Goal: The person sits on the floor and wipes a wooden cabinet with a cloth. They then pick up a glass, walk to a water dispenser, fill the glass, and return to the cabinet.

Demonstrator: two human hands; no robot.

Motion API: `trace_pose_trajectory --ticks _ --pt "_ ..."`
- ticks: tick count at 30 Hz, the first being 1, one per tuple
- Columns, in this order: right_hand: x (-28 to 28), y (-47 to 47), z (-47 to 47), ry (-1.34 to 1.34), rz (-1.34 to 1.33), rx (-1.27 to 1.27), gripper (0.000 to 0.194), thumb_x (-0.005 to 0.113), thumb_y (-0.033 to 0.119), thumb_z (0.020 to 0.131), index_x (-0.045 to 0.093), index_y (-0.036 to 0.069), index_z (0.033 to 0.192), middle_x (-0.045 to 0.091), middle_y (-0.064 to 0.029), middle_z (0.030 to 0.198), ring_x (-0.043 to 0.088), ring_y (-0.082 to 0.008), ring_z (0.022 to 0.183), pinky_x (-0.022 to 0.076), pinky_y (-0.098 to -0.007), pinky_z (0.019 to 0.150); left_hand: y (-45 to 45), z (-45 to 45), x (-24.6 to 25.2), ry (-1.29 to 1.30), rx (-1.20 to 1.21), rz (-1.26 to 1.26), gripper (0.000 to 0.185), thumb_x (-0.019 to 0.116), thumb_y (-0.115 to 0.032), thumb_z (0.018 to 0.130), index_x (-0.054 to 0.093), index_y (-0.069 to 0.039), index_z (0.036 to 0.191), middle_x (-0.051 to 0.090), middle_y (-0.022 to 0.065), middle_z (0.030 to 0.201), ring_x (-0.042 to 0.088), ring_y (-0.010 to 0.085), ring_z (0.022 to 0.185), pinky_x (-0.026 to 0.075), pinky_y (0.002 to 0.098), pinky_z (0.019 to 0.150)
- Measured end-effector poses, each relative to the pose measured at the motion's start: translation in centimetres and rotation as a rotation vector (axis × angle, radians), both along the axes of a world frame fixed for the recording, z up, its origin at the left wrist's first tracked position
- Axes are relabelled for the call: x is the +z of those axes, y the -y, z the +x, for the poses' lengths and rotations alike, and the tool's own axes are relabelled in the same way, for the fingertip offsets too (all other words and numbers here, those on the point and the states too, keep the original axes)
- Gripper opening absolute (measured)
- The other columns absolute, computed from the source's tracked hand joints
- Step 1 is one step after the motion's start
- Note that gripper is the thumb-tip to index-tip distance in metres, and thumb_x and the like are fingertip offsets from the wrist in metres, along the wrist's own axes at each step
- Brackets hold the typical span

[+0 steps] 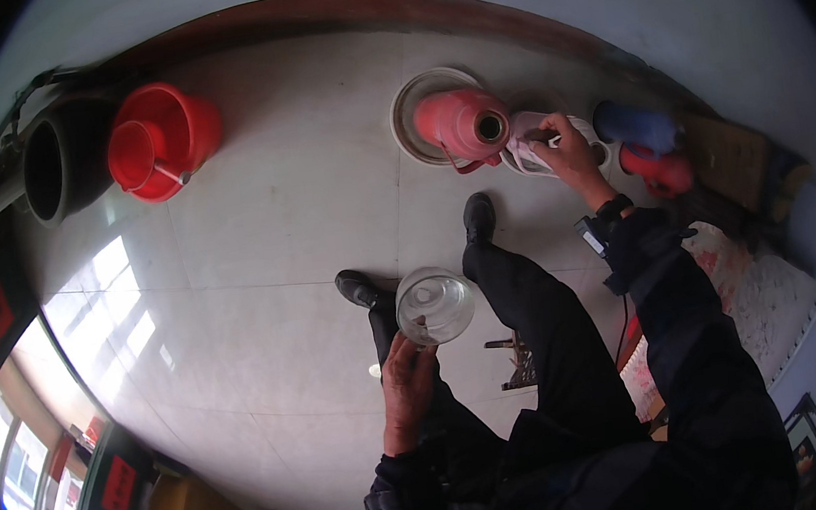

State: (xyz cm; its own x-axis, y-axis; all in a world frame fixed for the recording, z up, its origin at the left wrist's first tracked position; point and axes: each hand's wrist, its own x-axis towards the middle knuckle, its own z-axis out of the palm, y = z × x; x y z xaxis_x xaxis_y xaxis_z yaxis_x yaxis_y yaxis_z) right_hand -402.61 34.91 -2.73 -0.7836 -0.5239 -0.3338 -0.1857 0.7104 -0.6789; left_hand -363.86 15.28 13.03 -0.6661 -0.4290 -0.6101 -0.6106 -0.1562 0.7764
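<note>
My left hand (409,385) grips a clear glass vessel (453,318) by its near side, above the floor between my legs. The vessel's round mouth faces up towards me. My right hand (567,156) reaches forward to the right, its fingertips pinched around a small dark object (537,136), too unclear to name. Just left of that hand stands a red thermos flask (450,125) with its round mouth uncovered and its handle towards me. Under the right fingers sits a pale pink and white container (520,125), partly hidden by the hand.
Behind the thermos is a round pale-rimmed basin (402,104). A blue flask (635,125), a red vessel (659,170) and a cardboard box (725,154) stand farther right. Far left are a red bucket (200,124) with a red dipper (136,154) and a large dark jar (76,157).
</note>
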Motion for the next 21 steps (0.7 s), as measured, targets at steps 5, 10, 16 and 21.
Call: trace_pose_trajectory --ticks 5,10,16,21 --pt "-0.4 3.9 1.5 -0.03 -0.076 0.078 0.041 0.075 0.011 0.086 0.063 0.003 0.124 0.069 -0.017 0.116 0.069 -0.0317 0.11 0.0534 -0.0392 0.097 0.2 1.1 0.1 -0.019 0.03 -0.035 0.023 0.068 -0.002 0.098 0.069 0.0 0.121 0.069 0.0129 0.117 0.068 0.0256 0.096 0.053 0.0342 0.084" --pt "-2.6 5.5 2.2 -0.067 -0.116 0.048 0.045 0.079 0.008 0.083 0.066 0.005 0.126 0.068 -0.017 0.118 0.068 -0.0328 0.11 0.0545 -0.0403 0.096 0.6 2.7 0.2 0.001 0.064 -0.004 0.023 0.068 -0.001 0.098 0.069 0.0 0.121 0.069 0.0135 0.117 0.068 0.0274 0.097 0.054 0.0348 0.084" --pt "-4.3 5.8 2.7 -0.206 0.006 0.066 0.051 0.083 0.009 0.081 0.067 0.008 0.129 0.07 -0.0145 0.115 0.069 -0.0309 0.104 0.055 -0.0391 0.093 1.1 4.0 0.3 -0.021 0.101 -0.021 0.024 0.068 -0.001 0.098 0.068 0.001 0.121 0.069 0.0143 0.118 0.068 0.0279 0.098 0.054 0.0348 0.085" --pt "-5.3 6.5 3.3 -0.289 0.198 0.044 0.059 0.086 0.012 0.078 0.066 0.008 0.133 0.068 -0.017 0.12 0.068 -0.035 0.107 0.0549 -0.0423 0.094 1.6 5.0 1.0 -0.004 0.164 0.036 0.021 0.068 -0.001 0.098 0.069 0.001 0.119 0.069 0.0152 0.12 0.068 0.03 0.099 0.054 0.0345 0.087"
